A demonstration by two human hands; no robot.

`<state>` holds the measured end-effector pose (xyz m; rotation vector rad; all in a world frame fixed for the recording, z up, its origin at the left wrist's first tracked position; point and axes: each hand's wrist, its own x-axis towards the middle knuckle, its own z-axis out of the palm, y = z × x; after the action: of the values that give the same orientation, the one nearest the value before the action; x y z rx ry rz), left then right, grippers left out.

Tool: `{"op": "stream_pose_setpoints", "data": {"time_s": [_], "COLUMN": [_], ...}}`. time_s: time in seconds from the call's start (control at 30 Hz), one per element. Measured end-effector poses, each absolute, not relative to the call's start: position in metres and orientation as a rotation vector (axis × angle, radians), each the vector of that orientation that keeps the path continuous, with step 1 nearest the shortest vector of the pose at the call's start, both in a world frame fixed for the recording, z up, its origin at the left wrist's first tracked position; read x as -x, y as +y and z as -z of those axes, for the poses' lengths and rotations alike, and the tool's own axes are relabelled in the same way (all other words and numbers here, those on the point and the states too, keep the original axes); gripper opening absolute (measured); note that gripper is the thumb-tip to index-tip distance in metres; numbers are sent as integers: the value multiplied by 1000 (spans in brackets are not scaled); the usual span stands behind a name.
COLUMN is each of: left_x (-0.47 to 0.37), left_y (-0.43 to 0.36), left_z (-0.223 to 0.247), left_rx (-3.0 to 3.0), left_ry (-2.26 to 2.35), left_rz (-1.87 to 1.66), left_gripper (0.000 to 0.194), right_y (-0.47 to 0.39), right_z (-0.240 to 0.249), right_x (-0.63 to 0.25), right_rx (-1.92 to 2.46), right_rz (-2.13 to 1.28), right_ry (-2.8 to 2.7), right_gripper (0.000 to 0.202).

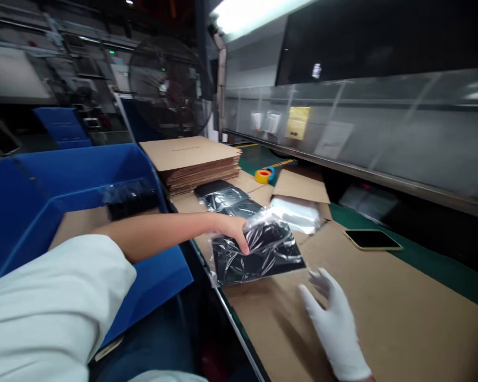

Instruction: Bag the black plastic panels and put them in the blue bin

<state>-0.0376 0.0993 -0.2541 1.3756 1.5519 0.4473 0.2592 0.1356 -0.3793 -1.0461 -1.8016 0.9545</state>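
Note:
My bare left hand (236,229) grips a flat black item in a clear plastic bag (258,257), with the thumb on top and the other fingers hidden. The bag is held tilted over the cardboard-covered bench. My right hand (334,323), in a white glove, is near the bag's lower right corner with fingers and thumb apart; it holds nothing. More black bagged items (227,196) lie on the bench behind the held one. Beside them is an open cardboard box (300,183) with clear plastic bags (297,212) at its mouth.
A stack of flat cardboard (195,154) stands at the back left of the bench. Left of the bench is a blue bin (99,159) with a dark wrapped bundle (131,199) inside. A yellow tape roll (263,176) and a phone (372,240) lie on the bench.

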Motion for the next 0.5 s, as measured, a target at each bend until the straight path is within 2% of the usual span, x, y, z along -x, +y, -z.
{"op": "stream_pose_setpoints", "data": {"time_s": [0.1, 0.23, 0.3, 0.4, 0.5], "left_x": [101, 186, 227, 289, 349], "left_y": [23, -108, -163, -222, -259], "left_z": [239, 195, 174, 157, 164], "left_rx": [-980, -721, -622, -491, -311], "left_ry": [1412, 1830, 2080, 2367, 2690], "left_rz": [-896, -1409, -1499, -1519, -1311], "left_gripper": [52, 50, 49, 43, 37], "right_y": [114, 66, 39, 9, -7], "right_z": [381, 368, 360, 359, 371], "right_x": [-228, -123, -57, 39, 117], "right_rx": [733, -16, -183, -412, -568], "right_rz": [-617, -548, -545, -390, -100], "right_ry": [-2086, -2635, -2789, -2976, -3127], "right_gripper": [39, 48, 61, 100, 128]}}
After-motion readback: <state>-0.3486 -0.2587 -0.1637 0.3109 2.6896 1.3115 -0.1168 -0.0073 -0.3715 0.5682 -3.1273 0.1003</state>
